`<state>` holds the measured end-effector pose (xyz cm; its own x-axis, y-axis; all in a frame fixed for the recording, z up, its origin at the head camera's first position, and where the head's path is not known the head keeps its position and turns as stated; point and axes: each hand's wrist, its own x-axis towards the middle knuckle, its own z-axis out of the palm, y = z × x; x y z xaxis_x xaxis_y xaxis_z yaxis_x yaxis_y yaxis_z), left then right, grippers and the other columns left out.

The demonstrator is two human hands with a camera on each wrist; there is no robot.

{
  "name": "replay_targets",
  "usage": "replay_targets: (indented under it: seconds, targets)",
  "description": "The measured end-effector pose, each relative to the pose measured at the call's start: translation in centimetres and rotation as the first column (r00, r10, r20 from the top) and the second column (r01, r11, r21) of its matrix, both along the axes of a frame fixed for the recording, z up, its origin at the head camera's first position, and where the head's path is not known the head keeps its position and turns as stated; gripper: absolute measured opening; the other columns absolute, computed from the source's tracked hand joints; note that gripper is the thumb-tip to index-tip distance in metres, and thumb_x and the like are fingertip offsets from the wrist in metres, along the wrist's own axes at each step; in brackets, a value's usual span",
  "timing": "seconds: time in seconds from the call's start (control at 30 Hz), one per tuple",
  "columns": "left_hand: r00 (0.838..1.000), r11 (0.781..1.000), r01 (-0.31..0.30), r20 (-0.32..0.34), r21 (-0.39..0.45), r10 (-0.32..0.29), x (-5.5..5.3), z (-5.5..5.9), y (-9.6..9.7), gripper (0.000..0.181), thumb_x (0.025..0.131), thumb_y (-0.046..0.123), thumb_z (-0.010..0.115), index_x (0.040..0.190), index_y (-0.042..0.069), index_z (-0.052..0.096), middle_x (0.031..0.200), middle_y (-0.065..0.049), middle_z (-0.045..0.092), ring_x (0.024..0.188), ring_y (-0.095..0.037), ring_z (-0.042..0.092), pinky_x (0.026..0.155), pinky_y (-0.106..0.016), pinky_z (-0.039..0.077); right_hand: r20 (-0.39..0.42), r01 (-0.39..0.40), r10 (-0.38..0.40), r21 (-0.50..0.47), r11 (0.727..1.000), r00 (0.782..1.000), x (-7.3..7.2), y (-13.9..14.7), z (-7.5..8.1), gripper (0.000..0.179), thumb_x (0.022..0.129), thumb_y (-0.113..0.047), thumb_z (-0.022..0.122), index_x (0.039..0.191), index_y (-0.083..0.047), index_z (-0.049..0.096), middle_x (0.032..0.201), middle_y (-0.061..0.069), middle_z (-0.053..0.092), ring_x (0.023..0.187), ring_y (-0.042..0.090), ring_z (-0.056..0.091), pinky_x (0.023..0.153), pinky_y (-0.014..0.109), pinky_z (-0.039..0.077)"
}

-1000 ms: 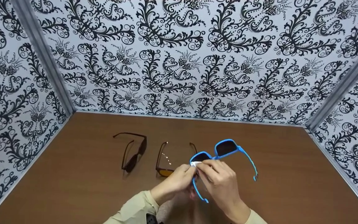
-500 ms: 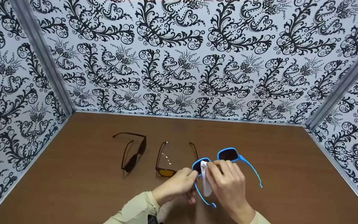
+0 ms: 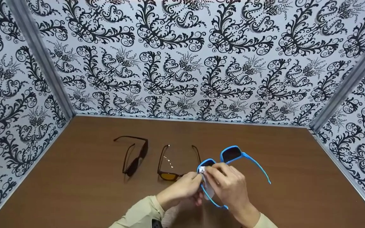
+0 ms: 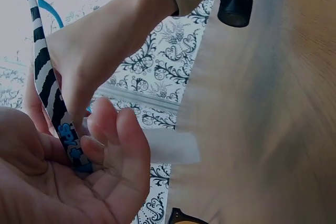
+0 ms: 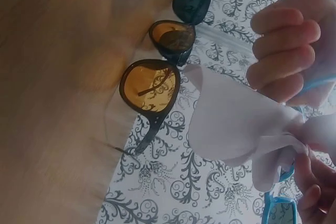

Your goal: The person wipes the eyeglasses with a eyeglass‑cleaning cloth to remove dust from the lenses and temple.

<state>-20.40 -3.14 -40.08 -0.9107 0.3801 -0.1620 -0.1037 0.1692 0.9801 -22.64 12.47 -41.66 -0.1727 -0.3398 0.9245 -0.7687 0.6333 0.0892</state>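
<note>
Blue-framed sunglasses [image 3: 231, 154] with dark lenses are held over the table, temples unfolded. My left hand [image 3: 184, 187] grips them at the left lens's edge. In the left wrist view, a temple with black-and-white zebra stripes [image 4: 48, 87] runs across the left hand's palm. My right hand [image 3: 231, 186] pinches a white cloth [image 5: 231, 119] against the left lens, thumb and fingertips close to those of the left hand. The cloth's loose end hangs down between the hands. The fingers partly cover the left lens and the bridge.
Amber-lensed glasses [image 3: 169, 176] lie on the brown table [image 3: 106, 196] just left of the hands, temples pointing away. Farther left lie dark sunglasses [image 3: 134, 166] with open temples. Small bright specks [image 3: 169, 161] trail beside the amber pair. Patterned walls [image 3: 182, 63] enclose the back and sides.
The blue sunglasses dip, then rise a little and end slightly to the right. The cloth swings loose below the right hand, which moves back and forth over the left lens.
</note>
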Motion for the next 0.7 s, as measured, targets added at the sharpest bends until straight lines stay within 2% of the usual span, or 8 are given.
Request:
replay_targets:
  seconds: [0.1,0.17,0.33,0.5,0.6,0.7]
  targets:
    - [1.000,1.000,0.004,-0.008,0.018,-0.003,-0.1,0.1,-0.4,0.034,0.100,0.015,0.033,0.083,-0.001,0.058,0.056,-0.004,0.051,0.041,-0.010,0.051,0.043,-0.026,0.050,0.034,-0.044,0.043,0.034,0.998,0.998,0.2,0.1,-0.1,0.028,0.098,-0.028,0.057,0.083,-0.011,0.074,0.077,-0.002,0.061,0.053,0.009,0.051,0.049,0.021,0.042]
    - [1.000,1.000,0.001,-0.019,0.013,-0.001,0.0,0.2,-0.5,0.033,0.099,0.015,0.033,0.084,-0.001,0.057,0.055,-0.004,0.050,0.040,-0.010,0.051,0.043,-0.028,0.051,0.040,-0.044,0.042,0.055,0.998,0.998,0.3,0.4,-0.2,0.029,0.098,-0.029,0.057,0.083,-0.011,0.074,0.077,-0.002,0.060,0.054,0.009,0.052,0.049,0.021,0.043]
    - [0.999,0.999,-0.007,-0.033,-0.035,0.006,0.2,0.6,-0.3,0.031,0.097,0.013,0.034,0.073,0.004,0.053,0.051,-0.003,0.049,0.037,-0.010,0.050,0.041,-0.030,0.051,-0.025,0.065,-0.063,0.061,0.996,0.998,0.5,1.1,-0.2,0.030,0.098,-0.025,0.053,0.078,-0.010,0.070,0.074,-0.002,0.059,0.056,0.012,0.054,0.047,0.026,0.043]
    - [0.999,0.995,-0.005,-0.041,-0.101,0.001,0.4,0.8,0.2,0.035,0.097,0.013,0.036,0.066,0.005,0.050,0.049,-0.002,0.047,0.037,-0.011,0.049,0.043,-0.032,0.052,-0.086,0.166,-0.165,0.014,0.986,0.983,0.3,1.2,0.0,0.028,0.095,-0.022,0.053,0.076,-0.008,0.069,0.072,0.001,0.059,0.051,0.014,0.052,0.043,0.027,0.041]
    - [0.999,0.994,0.027,-0.036,-0.103,-0.031,0.2,0.7,0.4,0.036,0.098,0.013,0.034,0.067,0.005,0.050,0.049,-0.001,0.045,0.038,-0.011,0.049,0.042,-0.029,0.051,-0.090,0.176,-0.176,-0.014,0.984,0.980,0.2,1.1,0.3,0.027,0.095,-0.024,0.056,0.078,-0.008,0.070,0.072,0.002,0.060,0.047,0.014,0.048,0.041,0.026,0.039]
    - [0.998,0.995,0.059,-0.028,-0.076,-0.061,0.0,0.7,0.5,0.037,0.098,0.013,0.032,0.067,0.008,0.050,0.050,0.000,0.043,0.040,-0.011,0.048,0.042,-0.025,0.046,-0.061,0.137,-0.138,-0.017,0.990,0.989,0.2,0.8,0.7,0.027,0.096,-0.026,0.057,0.079,-0.010,0.071,0.073,0.000,0.060,0.047,0.012,0.046,0.041,0.024,0.039]
